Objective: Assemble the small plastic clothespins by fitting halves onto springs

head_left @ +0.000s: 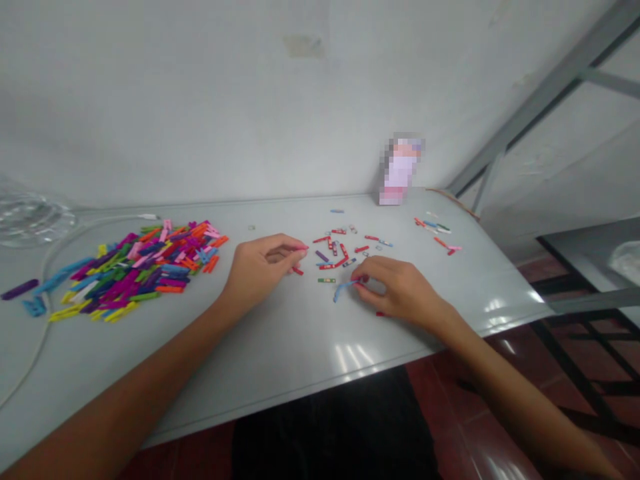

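Clip, blue | right hand | juts left from fingertip grip

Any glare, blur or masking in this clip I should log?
Head view: bright striped glare on the table near its front edge and towards its right end; head view: the upright object by the wall is masked by coarse pixel blocks; head view: soft detail, so the blue piece at the right hand lacks crisp edges.
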Demonstrator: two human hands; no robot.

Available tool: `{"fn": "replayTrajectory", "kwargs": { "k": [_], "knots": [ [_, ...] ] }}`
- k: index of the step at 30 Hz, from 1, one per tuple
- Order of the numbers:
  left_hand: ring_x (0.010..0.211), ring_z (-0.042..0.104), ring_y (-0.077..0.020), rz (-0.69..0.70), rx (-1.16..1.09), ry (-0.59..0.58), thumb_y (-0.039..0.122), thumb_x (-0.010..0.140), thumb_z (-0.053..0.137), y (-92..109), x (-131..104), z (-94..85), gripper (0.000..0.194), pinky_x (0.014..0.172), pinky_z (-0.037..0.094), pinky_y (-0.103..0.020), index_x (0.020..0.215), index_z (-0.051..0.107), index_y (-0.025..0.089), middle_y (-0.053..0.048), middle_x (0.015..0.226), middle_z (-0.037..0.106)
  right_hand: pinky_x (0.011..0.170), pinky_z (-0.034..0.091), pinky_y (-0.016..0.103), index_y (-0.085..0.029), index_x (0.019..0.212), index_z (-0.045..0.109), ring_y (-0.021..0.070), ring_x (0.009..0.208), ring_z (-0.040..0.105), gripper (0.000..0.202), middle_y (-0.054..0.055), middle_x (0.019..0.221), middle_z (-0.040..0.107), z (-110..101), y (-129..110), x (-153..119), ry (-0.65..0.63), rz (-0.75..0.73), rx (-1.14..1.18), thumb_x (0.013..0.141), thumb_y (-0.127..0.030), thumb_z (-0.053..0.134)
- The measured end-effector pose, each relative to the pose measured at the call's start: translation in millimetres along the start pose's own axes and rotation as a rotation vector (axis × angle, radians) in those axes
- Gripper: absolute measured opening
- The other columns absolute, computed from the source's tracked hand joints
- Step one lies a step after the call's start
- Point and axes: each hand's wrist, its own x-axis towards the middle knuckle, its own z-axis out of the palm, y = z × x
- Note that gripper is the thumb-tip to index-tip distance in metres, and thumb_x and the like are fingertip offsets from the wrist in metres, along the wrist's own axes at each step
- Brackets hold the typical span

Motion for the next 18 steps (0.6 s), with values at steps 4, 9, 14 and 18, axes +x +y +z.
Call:
{"fn": "replayTrajectory", "kwargs": {
  "k": [4,9,14,18],
  "knots": [
    [0.068,0.081,-0.0200,0.017,0.016,-0.021,0.036,0.088,0.088,4,-3,6.3,0.018,0.066,0.067,-0.027,0.096,0.087,0.019,-0.005,0.079,0.084,0.081,0.058,0.035,-0.024,0.108,0.075,0.0186,0.081,0.070,0.005,0.004,0.098,0.079,11,-9,-6,0.198,0.067,0.141,0.105,-0.026,0.072],
    [0.065,0.077,-0.0158,0.050,-0.010,-0.106,0.032,0.088,0.086,20,-11,11.8,0.013,0.067,0.067,-0.025,0.094,0.088,0.020,-0.005,0.089,0.087,0.076,0.059,0.033,-0.024,0.103,0.077,0.0166,0.077,0.070,0.002,0.001,0.094,0.081,15,-23,-6,0.293,0.110,0.307,0.101,-0.023,0.079],
    [0.065,0.076,-0.0144,0.068,-0.045,-0.134,0.030,0.089,0.085,27,-15,11.7,0.009,0.070,0.068,-0.024,0.092,0.087,0.022,-0.003,0.086,0.086,0.074,0.059,0.033,-0.023,0.099,0.079,0.0165,0.075,0.071,0.006,0.001,0.090,0.081,17,-30,-5,0.347,0.148,0.380,0.100,-0.027,0.083],
    [0.066,0.077,-0.0154,0.061,-0.036,-0.119,0.031,0.089,0.087,24,-14,10.9,0.009,0.069,0.067,-0.025,0.093,0.087,0.022,-0.002,0.083,0.085,0.074,0.061,0.035,-0.025,0.098,0.078,0.0181,0.076,0.072,0.006,0.002,0.091,0.082,17,-33,-3,0.345,0.133,0.362,0.100,-0.028,0.083]
  ]
}}
